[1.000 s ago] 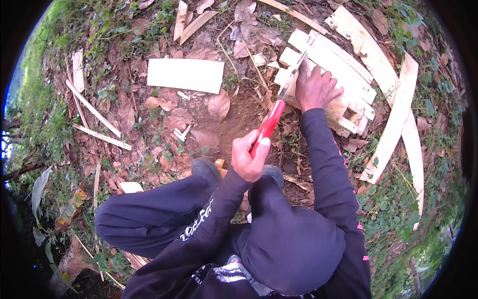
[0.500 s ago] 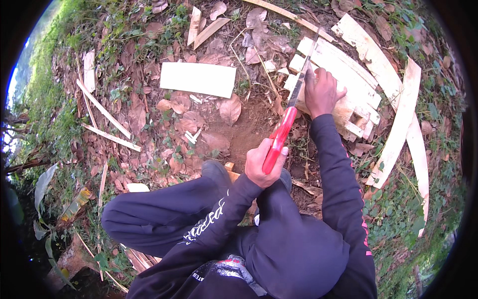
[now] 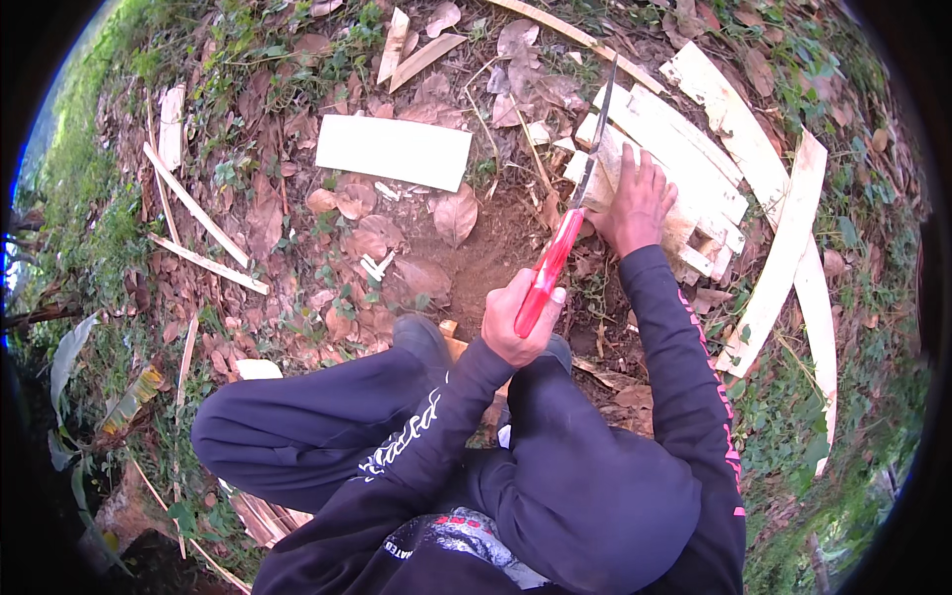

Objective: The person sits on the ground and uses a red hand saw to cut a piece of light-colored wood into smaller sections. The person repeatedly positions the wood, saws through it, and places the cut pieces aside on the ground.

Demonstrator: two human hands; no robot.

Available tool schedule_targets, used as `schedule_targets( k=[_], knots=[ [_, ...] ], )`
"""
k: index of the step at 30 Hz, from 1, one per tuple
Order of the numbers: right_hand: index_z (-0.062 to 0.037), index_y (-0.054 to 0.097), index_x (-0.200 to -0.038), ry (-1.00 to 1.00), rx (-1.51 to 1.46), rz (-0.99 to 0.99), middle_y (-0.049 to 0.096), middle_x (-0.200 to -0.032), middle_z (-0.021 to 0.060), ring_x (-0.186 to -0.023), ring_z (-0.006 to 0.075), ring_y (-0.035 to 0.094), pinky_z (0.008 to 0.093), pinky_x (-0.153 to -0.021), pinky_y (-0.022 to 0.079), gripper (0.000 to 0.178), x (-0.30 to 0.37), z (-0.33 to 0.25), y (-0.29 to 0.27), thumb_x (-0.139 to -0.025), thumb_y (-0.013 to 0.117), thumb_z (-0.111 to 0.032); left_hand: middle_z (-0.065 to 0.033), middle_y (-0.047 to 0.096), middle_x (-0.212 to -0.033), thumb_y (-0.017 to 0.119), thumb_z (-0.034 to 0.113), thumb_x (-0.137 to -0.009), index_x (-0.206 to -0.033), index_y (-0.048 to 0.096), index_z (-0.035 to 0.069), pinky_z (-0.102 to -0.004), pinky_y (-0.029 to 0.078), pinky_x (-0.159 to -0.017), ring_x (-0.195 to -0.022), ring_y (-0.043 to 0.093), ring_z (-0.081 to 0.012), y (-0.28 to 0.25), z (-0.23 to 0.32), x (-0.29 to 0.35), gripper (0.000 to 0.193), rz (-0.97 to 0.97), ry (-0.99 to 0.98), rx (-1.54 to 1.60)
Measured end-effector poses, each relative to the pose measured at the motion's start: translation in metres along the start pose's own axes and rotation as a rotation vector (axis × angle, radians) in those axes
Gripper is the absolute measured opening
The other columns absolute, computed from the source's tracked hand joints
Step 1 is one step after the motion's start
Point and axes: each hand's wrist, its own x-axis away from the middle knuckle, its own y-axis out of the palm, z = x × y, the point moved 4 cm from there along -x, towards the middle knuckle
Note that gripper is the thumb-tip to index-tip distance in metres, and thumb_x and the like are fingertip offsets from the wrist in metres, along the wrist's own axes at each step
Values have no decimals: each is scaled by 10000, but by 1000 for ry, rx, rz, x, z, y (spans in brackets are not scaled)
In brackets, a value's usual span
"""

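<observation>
My left hand [image 3: 520, 315] is closed around the red handle of a machete [image 3: 559, 248]. Its long, thin dark blade points up and slightly right, passing over the left edge of a stack of pale wooden pieces [image 3: 706, 177]. On that stack lies my right hand [image 3: 638, 206], fingers spread, just right of the blade. The thumb comes close to where blade and handle meet; whether it touches cannot be made out. The pieces are flat and split, and one near the front has a squarish gap.
A pale rectangular board [image 3: 394, 151] lies on leaf-covered ground, left of the machete. Long curved wood strips [image 3: 776, 268] cross at the right. Thin sticks [image 3: 196, 205] lie at the left, two short slats [image 3: 424, 61] at the top. My bent legs [image 3: 317, 416] fill the lower middle.
My right hand has shifted slightly down and its fingers have spread on the wooden stack. The machete has moved a little left and down, its blade a bit more upright.
</observation>
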Motion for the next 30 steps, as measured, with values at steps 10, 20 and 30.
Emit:
schedule_targets(
  k=[10, 20, 30],
  knots=[
    [-403, 115, -1582, -92, -4, 6, 491, -1223, 171, -1204, 363, 486, 658, -1064, 312, 1311, 0, 1, 4, -558, 933, -440, -47, 454, -535, 671, 130, -913, -835, 537, 27, -308, 384, -468, -429, 479, -159, 11, 3, 4, 187, 41, -57, 15],
    [-465, 181, -1559, -102, 22, -28, 485, -1225, 197, -1181, 383, 480, 639, -1014, 332, 1199, -2, -3, 1, -604, 905, -441, -50, 519, -569, 667, 121, -910, -873, 566, 5, -304, 428, -514, -474, 538, -157, 6, -3, 19, 158, 65, -136, 20],
    [-317, 201, -1585, -170, -87, 33, 489, -1283, 190, -1239, 350, 465, 654, -1079, 235, 955, 1, 2, 1, -799, 695, -540, -42, 483, -550, 671, 125, -902, -849, 563, 9, -291, 393, -483, -451, 484, -131, 15, 1, -4, 167, 81, -54, 12]
  ],
)
